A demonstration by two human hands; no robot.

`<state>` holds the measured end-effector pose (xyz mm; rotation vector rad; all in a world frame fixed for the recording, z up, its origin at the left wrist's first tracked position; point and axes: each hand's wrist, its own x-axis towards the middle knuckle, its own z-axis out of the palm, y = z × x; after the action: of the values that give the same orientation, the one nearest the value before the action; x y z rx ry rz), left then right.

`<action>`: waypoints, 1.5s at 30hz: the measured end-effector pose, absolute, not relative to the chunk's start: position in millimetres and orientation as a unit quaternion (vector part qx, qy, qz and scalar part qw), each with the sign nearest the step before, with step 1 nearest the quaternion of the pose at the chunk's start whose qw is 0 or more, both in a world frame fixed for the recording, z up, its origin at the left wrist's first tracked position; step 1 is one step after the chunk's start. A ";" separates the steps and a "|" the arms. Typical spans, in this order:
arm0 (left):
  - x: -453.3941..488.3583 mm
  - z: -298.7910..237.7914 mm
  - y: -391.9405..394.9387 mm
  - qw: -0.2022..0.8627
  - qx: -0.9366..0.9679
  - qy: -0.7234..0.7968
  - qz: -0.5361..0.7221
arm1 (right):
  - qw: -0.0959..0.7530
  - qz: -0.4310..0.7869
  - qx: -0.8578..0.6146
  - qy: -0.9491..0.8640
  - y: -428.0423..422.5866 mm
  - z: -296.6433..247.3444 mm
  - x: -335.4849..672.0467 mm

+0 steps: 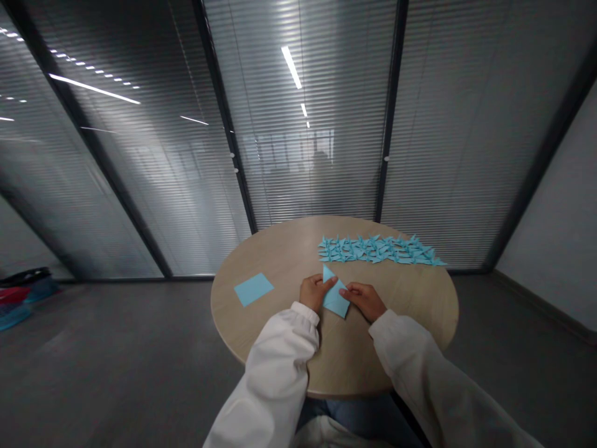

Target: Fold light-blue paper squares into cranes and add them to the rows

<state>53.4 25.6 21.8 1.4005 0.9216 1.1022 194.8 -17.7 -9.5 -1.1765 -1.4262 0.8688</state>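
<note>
Between my two hands is a light blue sheet of paper (336,303), partly folded, with one pointed corner toward the far side of the table. My left hand (314,291) grips its left edge, the thumb lying on top. On the right edge my right hand (366,300) pinches the paper between thumb and fingers. Just beyond, several folded blue paper cranes (373,249) stand packed in rows. Flat on the table to the left lies a stack or sheet of blue paper (254,289); its thickness is hard to judge.
The round wooden table (280,249) has its near edge close to my lap. Behind it rise glass panels with blinds (317,186) in dark frames. Bins or baskets (28,292), red, blue and black, stand on the grey floor (140,361) at the far left.
</note>
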 end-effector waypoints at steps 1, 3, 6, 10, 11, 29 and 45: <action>53.4 22.0 25.5 0.536 0.589 0.389 0.463 | 0.522 0.367 -0.491 -0.594 -17.9 -9.1 194.6; 53.4 21.9 25.5 0.529 0.592 0.393 0.464 | 0.522 0.375 -0.491 -0.589 -18.4 -8.3 194.2; 53.2 21.1 26.2 0.520 0.595 0.398 0.466 | 0.522 0.382 -0.489 -0.585 -19.1 -7.6 194.2; 52.6 19.4 27.8 0.520 0.599 0.394 0.463 | 0.527 0.379 -0.486 -0.585 -19.0 -7.6 194.4; 52.5 19.2 28.1 0.519 0.603 0.391 0.463 | 0.528 0.380 -0.485 -0.585 -19.1 -7.5 194.2; 55.3 19.1 25.1 0.538 0.598 0.386 0.452 | 0.470 0.478 -0.467 -0.576 -17.7 -13.5 193.2; 58.1 21.9 22.1 0.626 0.531 0.322 0.472 | 0.471 0.492 -0.469 -0.563 -18.7 -8.9 191.4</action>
<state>58.1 22.1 21.9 1.2175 0.7386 1.0830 191.4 -18.7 -8.9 -1.1482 -1.3780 1.2045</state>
